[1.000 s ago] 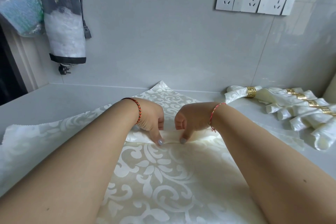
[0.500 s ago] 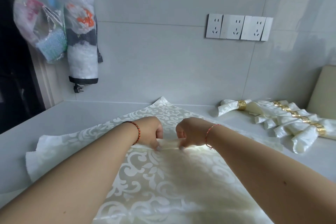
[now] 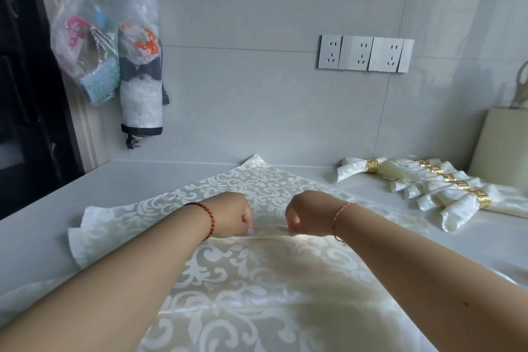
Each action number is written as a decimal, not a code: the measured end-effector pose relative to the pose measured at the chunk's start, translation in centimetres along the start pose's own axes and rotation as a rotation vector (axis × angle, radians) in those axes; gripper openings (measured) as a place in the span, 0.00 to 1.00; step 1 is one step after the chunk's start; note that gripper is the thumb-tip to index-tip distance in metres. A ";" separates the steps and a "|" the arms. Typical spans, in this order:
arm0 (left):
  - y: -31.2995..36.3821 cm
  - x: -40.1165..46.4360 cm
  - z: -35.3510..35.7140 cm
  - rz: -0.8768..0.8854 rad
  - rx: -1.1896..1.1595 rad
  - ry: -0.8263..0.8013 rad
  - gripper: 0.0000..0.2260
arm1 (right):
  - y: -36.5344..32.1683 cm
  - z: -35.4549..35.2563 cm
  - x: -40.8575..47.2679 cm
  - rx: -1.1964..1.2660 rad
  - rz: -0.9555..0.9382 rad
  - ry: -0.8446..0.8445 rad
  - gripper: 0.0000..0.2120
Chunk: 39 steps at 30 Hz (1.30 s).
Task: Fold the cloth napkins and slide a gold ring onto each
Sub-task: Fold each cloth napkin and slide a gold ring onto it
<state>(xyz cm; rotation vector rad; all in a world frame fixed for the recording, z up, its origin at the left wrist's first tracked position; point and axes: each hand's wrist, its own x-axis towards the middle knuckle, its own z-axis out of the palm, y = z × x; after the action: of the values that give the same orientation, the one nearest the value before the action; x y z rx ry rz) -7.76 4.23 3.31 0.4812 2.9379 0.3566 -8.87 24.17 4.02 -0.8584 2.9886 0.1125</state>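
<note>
Napkin (image 3: 251,274): I am pinching its fold with left hand (image 3: 233,216) and right hand (image 3: 307,216), keeping the crease straight. Ringed napkins (image 3: 445,188) are lying aside, finished.

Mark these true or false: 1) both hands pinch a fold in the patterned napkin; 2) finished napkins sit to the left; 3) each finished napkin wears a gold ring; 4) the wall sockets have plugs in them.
1) True: the left hand and right hand each pinch a raised fold of the cream damask cloth napkin.
2) False: the rolled cream napkins lie to the right.
3) True: gold bands show on them.
4) False: the white wall sockets are empty.
</note>
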 end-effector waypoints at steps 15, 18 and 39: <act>0.8 -0.4 0.1 -0.122 0.029 -0.009 0.11 | 1.6 1.2 0.1 0.230 0.153 0.038 0.11; 0.9 -1.0 0.6 -0.113 0.022 0.084 0.07 | 1.1 1.5 -1.0 0.205 0.127 0.137 0.10; 1.4 -3.3 1.2 -0.150 0.023 0.037 0.13 | 1.3 1.2 -2.8 0.286 0.187 -0.056 0.18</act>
<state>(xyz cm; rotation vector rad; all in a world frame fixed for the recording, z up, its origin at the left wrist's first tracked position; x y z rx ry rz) -4.05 4.65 2.88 0.2577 2.9933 0.3171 -7.15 26.83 3.01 -0.5369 2.9250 -0.2753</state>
